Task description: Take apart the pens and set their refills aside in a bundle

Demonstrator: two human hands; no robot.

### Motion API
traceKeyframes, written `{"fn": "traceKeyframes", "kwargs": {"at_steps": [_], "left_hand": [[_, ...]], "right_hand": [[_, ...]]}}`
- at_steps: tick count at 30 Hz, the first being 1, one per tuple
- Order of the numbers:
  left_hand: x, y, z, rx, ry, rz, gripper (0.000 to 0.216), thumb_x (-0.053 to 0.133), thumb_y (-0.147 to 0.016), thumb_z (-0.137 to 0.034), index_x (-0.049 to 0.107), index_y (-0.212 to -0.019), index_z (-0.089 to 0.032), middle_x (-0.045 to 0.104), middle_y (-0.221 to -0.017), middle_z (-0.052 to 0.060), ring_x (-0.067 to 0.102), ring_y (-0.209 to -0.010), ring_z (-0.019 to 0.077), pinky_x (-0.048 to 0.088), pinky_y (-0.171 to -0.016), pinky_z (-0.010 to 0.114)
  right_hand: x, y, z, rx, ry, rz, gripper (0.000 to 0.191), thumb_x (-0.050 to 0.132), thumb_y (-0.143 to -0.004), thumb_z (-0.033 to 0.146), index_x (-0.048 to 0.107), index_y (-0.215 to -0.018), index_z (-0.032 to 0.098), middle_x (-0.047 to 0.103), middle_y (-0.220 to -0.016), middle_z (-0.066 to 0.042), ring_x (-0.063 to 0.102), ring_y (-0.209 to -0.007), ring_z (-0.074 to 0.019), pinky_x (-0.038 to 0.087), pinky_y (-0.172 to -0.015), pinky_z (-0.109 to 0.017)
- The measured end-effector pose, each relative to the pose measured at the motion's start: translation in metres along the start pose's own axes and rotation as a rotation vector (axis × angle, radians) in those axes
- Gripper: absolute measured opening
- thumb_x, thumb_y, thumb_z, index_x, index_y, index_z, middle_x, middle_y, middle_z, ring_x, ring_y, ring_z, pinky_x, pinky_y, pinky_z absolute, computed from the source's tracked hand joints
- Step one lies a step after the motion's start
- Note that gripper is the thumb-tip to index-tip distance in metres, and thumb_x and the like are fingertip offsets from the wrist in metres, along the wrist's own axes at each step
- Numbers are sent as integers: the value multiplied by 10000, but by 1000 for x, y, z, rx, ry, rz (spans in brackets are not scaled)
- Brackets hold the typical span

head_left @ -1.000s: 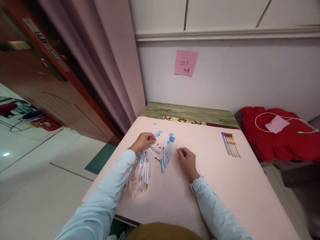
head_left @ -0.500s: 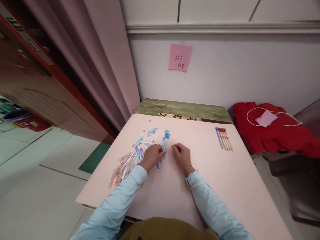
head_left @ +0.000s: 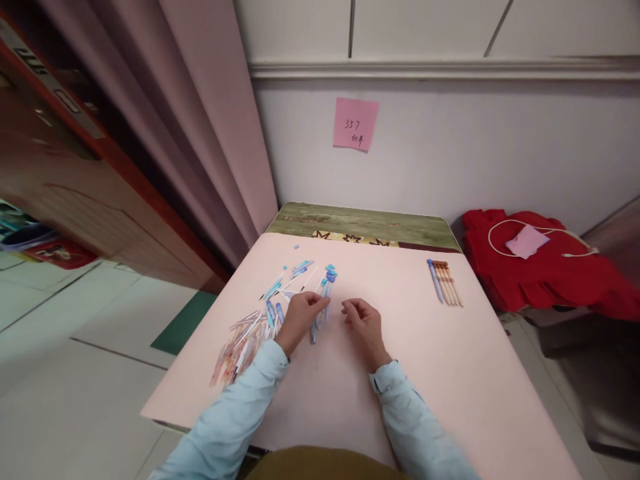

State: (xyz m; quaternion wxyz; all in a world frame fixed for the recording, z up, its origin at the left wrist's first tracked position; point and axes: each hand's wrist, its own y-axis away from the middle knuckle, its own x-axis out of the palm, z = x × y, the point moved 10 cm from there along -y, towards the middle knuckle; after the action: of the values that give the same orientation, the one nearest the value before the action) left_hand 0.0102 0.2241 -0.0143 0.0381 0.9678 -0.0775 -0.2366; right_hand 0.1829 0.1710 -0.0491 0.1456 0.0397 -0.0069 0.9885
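Note:
My left hand (head_left: 301,320) is over the pen parts, its thumb and fingers pinched together; what they hold, if anything, is too small to make out. Beneath and beside it lie blue pen barrels (head_left: 314,332). To its right my right hand (head_left: 366,328) is held above the table, fingertips curled into a pinch, with any held piece hidden. The two hands are a short gap apart. Small blue pen caps (head_left: 331,273) are heaped just beyond them. Nearer the left edge spreads a pile of clear and reddish pen pieces (head_left: 245,341).
A row of pens, one blue (head_left: 435,281) and several beige with brown ends (head_left: 450,283), lies at the table's right. A red cloth (head_left: 530,273) with a white cable is beyond the right edge. A pink note (head_left: 355,125) sticks to the wall. A wooden door (head_left: 100,220) stands left.
The view has shifted slightly. My left fingers have straightened a little toward the right hand, and the right hand's fingers have turned slightly. The pens at the right lie as before.

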Motion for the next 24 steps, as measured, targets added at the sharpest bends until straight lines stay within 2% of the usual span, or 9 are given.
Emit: {"fn": "traceKeyframes", "kwargs": {"at_steps": [2,5,10,12,15,17,20,22,24], "left_hand": [[-2,1,2,-9,251,-42,325,672,-754,-466,666,-694,-146,566,-577,-21,477,-543,115,359,-545,247],[2,6,2,2,408,-85,312,702,-731,-455,684,-731,-143,574,-604,-24,468,-557,105,358,-543,235],[22,14,0,-19,457,-48,253,692,-733,-405,708,-752,-153,608,-618,-9,481,-543,109,365,-528,234],[21,12,-1,-19,441,-28,260,705,-722,-400,724,-796,-152,616,-624,-6,477,-534,107,367,-523,233],[-12,2,1,8,391,-85,299,731,-694,-407,734,-848,-152,644,-661,7,492,-544,110,379,-529,235],[-54,-7,8,40,307,-211,278,734,-682,-391,728,-825,-152,657,-675,15,516,-568,119,390,-545,238],[-107,-17,19,44,21,-350,203,711,-691,-359,712,-749,-165,656,-657,15,547,-597,141,400,-565,250],[-117,-25,24,20,-239,-338,161,670,-726,-332,707,-741,-176,671,-680,21,582,-643,159,415,-593,258],[-104,-35,22,18,-466,-256,134,633,-758,-299,712,-769,-192,701,-744,26,618,-711,171,431,-639,261]], "right_hand": [[13,1,0,8,-75,100,311,659,-817,461,695,-939,178,702,-814,-47,622,-668,-154,509,-619,-262],[30,1,-2,10,-161,203,333,754,-745,403,689,-996,194,712,-860,-43,652,-763,-175,528,-712,-289],[30,0,-6,14,-167,195,235,754,-751,361,692,-893,185,695,-788,-27,632,-708,-159,506,-670,-276],[23,-1,-5,5,-151,163,207,731,-771,359,688,-875,186,684,-764,-20,620,-693,-153,494,-650,-266],[10,-2,-4,-4,-132,87,213,703,-791,373,687,-898,188,685,-793,-24,623,-725,-160,502,-672,-273],[3,-3,-5,-2,-116,46,238,692,-797,385,695,-926,185,689,-822,-33,626,-749,-167,512,-697,-287],[0,-3,-6,0,-80,30,273,683,-802,397,713,-965,180,695,-835,-41,621,-756,-173,513,-708,-298],[1,-3,-6,-9,-56,37,282,681,-804,402,723,-972,178,700,-840,-43,616,-755,-176,507,-704,-299],[2,-3,-7,-22,-36,46,285,677,-809,407,728,-973,178,706,-853,-48,616,-763,-179,503,-705,-300]]}}
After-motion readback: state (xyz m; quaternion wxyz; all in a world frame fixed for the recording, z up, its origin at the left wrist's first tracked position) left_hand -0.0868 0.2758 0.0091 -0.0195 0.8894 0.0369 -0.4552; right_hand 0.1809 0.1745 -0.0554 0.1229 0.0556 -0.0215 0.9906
